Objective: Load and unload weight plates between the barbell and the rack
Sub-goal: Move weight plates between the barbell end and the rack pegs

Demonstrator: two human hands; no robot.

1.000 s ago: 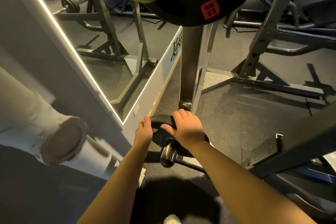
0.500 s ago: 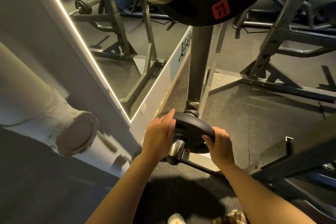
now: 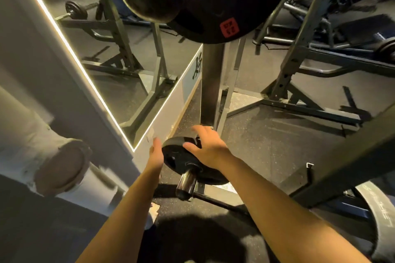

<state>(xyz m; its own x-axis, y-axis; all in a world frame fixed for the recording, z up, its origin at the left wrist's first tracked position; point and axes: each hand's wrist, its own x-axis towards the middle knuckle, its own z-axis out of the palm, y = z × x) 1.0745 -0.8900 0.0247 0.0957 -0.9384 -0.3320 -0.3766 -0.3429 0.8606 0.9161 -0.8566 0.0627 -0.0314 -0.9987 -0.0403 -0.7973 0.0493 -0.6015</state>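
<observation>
A small black weight plate [image 3: 181, 162] sits on a low chrome storage peg [image 3: 186, 182] at the foot of the rack's upright post [image 3: 210, 83]. My left hand [image 3: 156, 156] lies with straight fingers against the plate's left rim. My right hand [image 3: 208, 147] rests spread over the plate's top far edge, its thumb on the face. Two large black plates [image 3: 203, 6], one with a red label, hang on the rack directly overhead.
A lit-edged wall mirror [image 3: 106, 60] stands close on the left, with a white pipe end [image 3: 55, 166] below it. Another rack frame [image 3: 299, 53] stands at right on the rubber floor. A dark beam [image 3: 352, 156] and a big plate [image 3: 380, 220] are at lower right.
Half a second ago both hands gripped the small plate's sides near the peg's tip. Now the plate sits further along the peg, my fingers have straightened and my right hand has moved to its top.
</observation>
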